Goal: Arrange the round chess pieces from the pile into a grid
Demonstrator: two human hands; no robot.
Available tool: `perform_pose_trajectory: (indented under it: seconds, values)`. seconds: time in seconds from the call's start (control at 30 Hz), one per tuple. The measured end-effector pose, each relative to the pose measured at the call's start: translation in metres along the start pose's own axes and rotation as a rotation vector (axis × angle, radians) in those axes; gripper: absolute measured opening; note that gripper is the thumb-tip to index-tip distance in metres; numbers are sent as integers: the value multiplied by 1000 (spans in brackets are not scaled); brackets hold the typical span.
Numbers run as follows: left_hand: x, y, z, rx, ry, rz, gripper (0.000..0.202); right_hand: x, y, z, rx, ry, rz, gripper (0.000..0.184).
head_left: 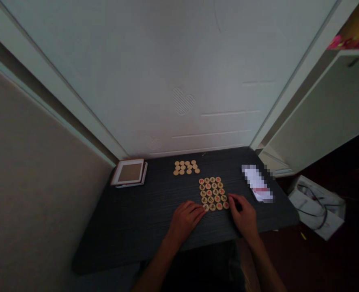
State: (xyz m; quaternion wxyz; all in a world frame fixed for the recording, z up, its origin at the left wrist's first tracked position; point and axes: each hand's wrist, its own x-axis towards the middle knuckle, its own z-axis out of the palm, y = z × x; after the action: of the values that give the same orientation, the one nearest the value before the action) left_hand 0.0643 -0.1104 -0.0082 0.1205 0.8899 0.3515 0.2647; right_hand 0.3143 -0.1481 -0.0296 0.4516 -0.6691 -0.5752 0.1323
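Observation:
Round wooden Chinese chess pieces, marked in red and black characters, lie face up in a tight block of rows on the dark table. At the block's lower left corner, the fingertips of my left hand touch the edge of a corner piece; its fingers are stretched out. My right hand rests at the block's lower right side, thumb and forefinger curved with a gap between them, close beside the end piece. Neither hand lifts a piece. Behind the block lies a group of blank-side-up pieces in uneven rows.
A framed flat box sits at the table's back left. A pixelated white item lies on the right. The dark table meets a white panel behind. On the floor at right stands a white box with cables.

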Motion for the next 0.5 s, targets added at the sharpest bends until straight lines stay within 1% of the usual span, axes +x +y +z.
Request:
perform_pose_trajectory:
  seconds: [0.17, 0.27, 0.33, 0.43, 0.5]
  values:
    - [1, 2, -3, 2, -2, 0, 15, 0, 1, 0, -9, -6, 0, 25]
    - [3, -4, -11, 13, 9, -6, 17, 0, 2, 1, -16, 2, -9, 26]
    - [8, -14, -21, 42, 34, -25, 22, 0, 2, 1, -15, 8, -13, 26]
    - [23, -35, -37, 116, 77, -69, 34, -1, 3, 2, -10, 8, -19, 28]
    - [38, -50, -43, 167, 64, -72, 38, -1, 3, 2, -11, 6, -18, 29]
